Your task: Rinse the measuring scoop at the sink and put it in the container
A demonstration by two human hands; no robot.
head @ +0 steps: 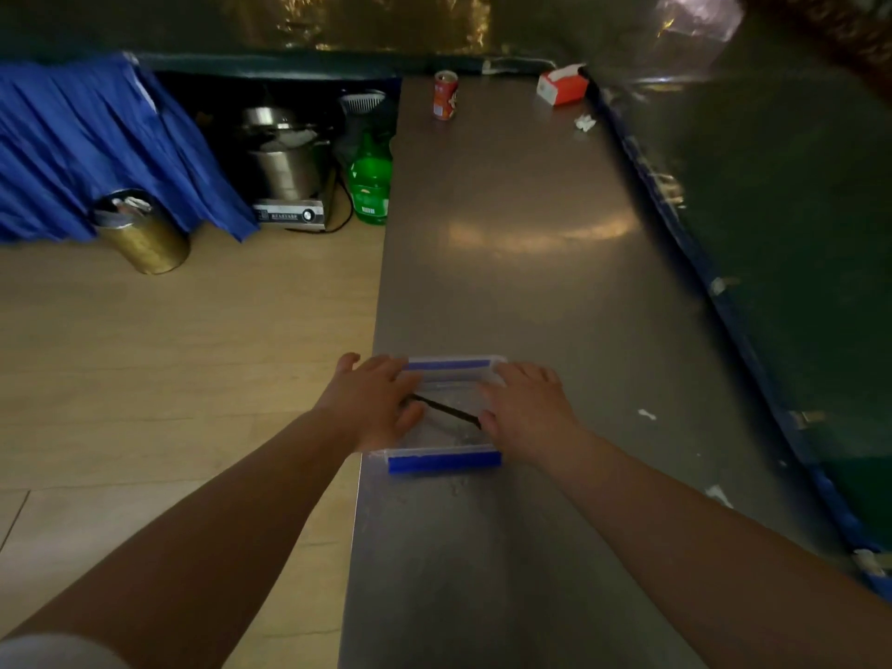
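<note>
The measuring scoop (446, 410) shows only as a thin dark handle lying slantwise inside the clear container (444, 463), which sits at the near left edge of the steel counter (507, 292). Both hands lie flat and spread on top, the left hand (371, 403) at 9 o'clock of the container, the right hand (528, 408) at 3 o'clock; neither is clamped on anything. They look to be pressing a lid down, though I cannot tell whether a lid is there. Water drops dot the steel at 6 o'clock. Uneven pressure could skid the container leftward off the edge. Far off at 12 o'clock stands an orange can (445, 95).
</note>
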